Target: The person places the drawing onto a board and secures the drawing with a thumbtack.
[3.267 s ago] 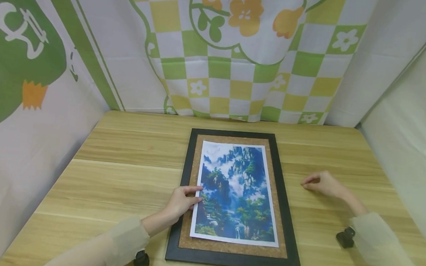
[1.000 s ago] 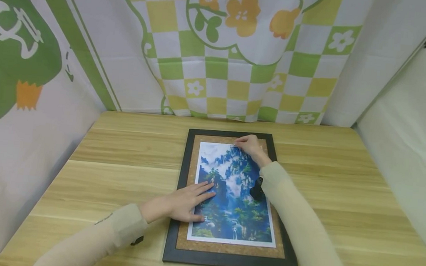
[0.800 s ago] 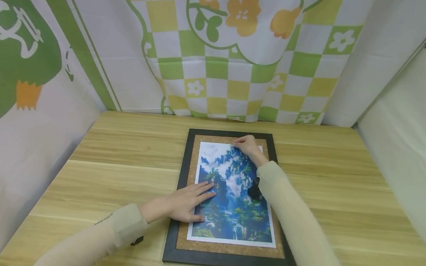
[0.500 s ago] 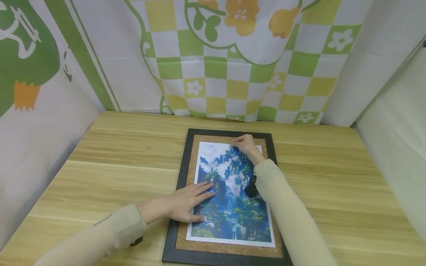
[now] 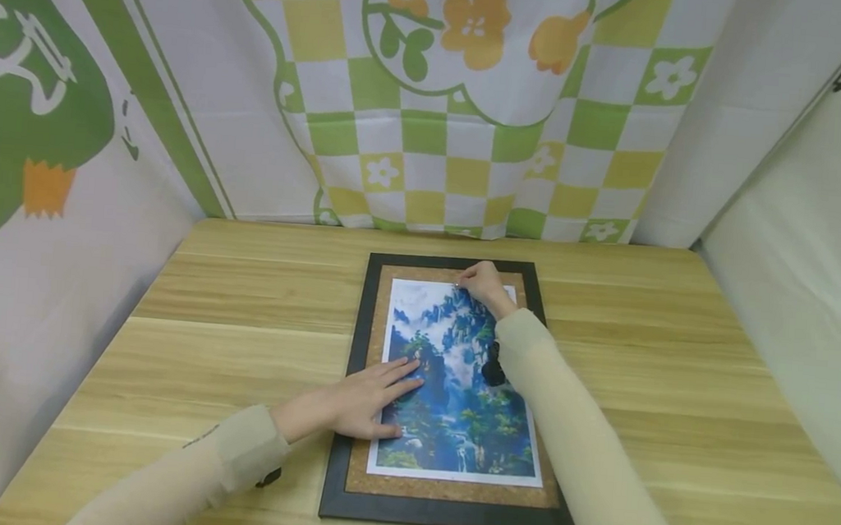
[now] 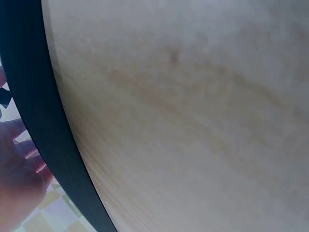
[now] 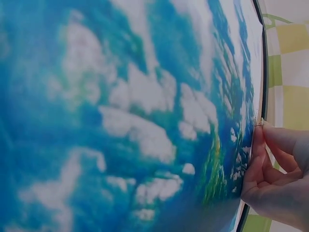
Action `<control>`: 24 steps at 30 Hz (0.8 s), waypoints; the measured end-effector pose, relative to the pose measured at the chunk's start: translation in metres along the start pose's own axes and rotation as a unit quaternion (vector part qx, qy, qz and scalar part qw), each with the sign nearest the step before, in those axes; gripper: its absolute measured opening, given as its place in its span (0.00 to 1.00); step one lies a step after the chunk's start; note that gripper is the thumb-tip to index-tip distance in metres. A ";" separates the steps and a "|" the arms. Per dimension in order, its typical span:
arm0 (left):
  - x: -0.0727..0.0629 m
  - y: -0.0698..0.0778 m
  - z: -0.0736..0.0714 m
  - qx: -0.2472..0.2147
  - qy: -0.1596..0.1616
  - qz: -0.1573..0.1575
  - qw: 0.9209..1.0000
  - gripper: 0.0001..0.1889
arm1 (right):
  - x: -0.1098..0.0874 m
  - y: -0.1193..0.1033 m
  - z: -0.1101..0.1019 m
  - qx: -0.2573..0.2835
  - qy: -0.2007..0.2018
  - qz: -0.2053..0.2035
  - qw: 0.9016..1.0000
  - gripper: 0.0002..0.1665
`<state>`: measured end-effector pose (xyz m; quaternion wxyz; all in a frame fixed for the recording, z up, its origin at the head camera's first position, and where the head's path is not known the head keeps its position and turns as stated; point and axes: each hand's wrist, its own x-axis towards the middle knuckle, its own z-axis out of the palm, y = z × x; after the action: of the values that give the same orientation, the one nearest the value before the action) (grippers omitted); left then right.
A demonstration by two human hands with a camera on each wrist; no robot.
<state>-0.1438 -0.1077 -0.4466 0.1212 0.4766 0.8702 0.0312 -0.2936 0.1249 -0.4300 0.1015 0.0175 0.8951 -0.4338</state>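
Observation:
A landscape print (image 5: 453, 413) of blue mountains and waterfalls lies on a black-framed cork board (image 5: 447, 490) in the head view. My left hand (image 5: 368, 398) rests on the print's left side, fingers spread and straight. At the print's top edge, my right hand (image 5: 487, 286) pinches a small push pin between thumb and fingertips. In the right wrist view, the push pin (image 7: 259, 124) shows as a tiny pale tip with a thin shaft; its details are too small to tell. The left wrist view shows the black frame edge, with part of a hand beyond it.
The board lies on a wood-grain table (image 5: 236, 347). A checkered, flowered curtain (image 5: 443, 157) hangs behind the table's far edge. Pale cloth walls stand to the left and right.
My right hand has gone from the table at the right to the print's top edge, then shifted slightly left. My left hand has changed from gripping the print's edge to lying on it.

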 end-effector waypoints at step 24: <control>-0.001 0.002 0.000 -0.012 -0.004 -0.007 1.000 0.38 | 0.003 0.004 0.003 -0.024 0.020 -0.013 0.999 0.10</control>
<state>-0.1422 -0.1074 -0.4457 0.1308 0.4694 0.8724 0.0389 -0.2955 0.1250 -0.4351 0.0788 0.0123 0.9073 -0.4129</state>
